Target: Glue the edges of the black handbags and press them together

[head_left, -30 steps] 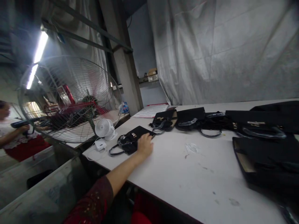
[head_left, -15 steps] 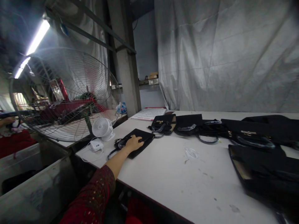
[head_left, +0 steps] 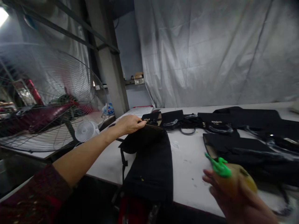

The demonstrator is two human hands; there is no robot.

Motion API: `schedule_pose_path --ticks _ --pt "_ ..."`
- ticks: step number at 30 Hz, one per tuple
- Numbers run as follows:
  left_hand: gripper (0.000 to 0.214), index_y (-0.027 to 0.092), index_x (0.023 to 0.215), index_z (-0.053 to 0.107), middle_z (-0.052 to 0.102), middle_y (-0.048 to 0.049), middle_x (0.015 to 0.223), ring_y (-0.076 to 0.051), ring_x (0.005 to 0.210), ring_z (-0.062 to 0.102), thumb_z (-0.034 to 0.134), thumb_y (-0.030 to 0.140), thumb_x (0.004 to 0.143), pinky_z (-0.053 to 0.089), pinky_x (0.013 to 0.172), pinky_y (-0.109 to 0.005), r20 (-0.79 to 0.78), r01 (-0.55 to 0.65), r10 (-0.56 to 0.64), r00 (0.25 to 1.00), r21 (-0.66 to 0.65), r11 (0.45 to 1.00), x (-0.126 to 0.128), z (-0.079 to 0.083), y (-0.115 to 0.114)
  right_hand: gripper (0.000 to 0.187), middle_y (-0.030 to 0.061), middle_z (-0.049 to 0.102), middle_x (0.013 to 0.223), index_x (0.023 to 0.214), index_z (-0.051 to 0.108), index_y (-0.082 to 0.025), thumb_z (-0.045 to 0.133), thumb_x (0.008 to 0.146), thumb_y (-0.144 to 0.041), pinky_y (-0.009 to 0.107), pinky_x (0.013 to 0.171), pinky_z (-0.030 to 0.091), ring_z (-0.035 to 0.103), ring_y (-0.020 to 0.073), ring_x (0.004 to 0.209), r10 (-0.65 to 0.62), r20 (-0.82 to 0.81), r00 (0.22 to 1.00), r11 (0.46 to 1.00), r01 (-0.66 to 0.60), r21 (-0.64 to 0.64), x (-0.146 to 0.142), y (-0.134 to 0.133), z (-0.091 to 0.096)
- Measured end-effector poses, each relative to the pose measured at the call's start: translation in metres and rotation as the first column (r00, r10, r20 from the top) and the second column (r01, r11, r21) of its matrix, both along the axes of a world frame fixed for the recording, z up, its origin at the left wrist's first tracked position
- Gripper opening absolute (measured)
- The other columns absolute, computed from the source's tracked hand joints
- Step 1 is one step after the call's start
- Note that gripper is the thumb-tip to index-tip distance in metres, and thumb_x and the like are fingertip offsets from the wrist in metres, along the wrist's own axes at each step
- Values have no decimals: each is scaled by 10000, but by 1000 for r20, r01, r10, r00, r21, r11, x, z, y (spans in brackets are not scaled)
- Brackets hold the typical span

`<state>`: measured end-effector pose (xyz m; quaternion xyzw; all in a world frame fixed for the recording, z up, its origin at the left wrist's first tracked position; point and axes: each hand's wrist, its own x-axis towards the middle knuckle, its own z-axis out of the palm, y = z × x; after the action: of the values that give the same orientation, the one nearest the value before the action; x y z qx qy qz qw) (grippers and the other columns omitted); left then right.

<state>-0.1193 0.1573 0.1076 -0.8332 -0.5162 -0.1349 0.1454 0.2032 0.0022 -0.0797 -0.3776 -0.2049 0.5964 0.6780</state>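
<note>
My left hand (head_left: 132,124) pinches the upper edge of a black handbag (head_left: 151,158), raised and hanging over the front edge of the table. A strap with a buckle dangles from the bag's left side. Lower right, my right hand (head_left: 233,199) is wrapped round a yellow, rounded object with a bright green pointed top (head_left: 221,168); motion blurs it and I cannot tell its kind. Beside that hand lies another black bag (head_left: 238,147) with a tan side panel.
More black bags (head_left: 210,119) with plastic-wrapped handles line the back of the white table (head_left: 184,174). A small white fan (head_left: 86,131) and a large caged fan (head_left: 70,102) stand at left. Behind hangs a grey sheet (head_left: 198,56); a concrete pillar (head_left: 109,71) rises beside it.
My left hand has lifted the black handbag off the table and brought it nearer and to the right. My right hand has come into view holding the yellow and green object. The view has turned right.
</note>
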Motion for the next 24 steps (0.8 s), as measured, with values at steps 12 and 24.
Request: schedule_pose_path --ticks 12,24 --pt "450 186 689 607 573 -8 696 -127 638 503 344 435 956 326 632 -240 -94 302 -309 947 -83 950 49 -1 -33 434 58 655 1137 1147 644 -215 606 833 -512 391 960 452 599 242 1041 68 245 967 859 -182 478 -23 86 24" --pt "498 158 654 540 511 -5 656 -111 586 453 300 460 968 301 587 -238 -86 371 -385 919 -145 917 38 2 -7 642 85 395 1485 1326 542 -267 684 747 -504 551 1128 109 154 340 1429 -56 785 616 787 -456 415 -17 85 24"
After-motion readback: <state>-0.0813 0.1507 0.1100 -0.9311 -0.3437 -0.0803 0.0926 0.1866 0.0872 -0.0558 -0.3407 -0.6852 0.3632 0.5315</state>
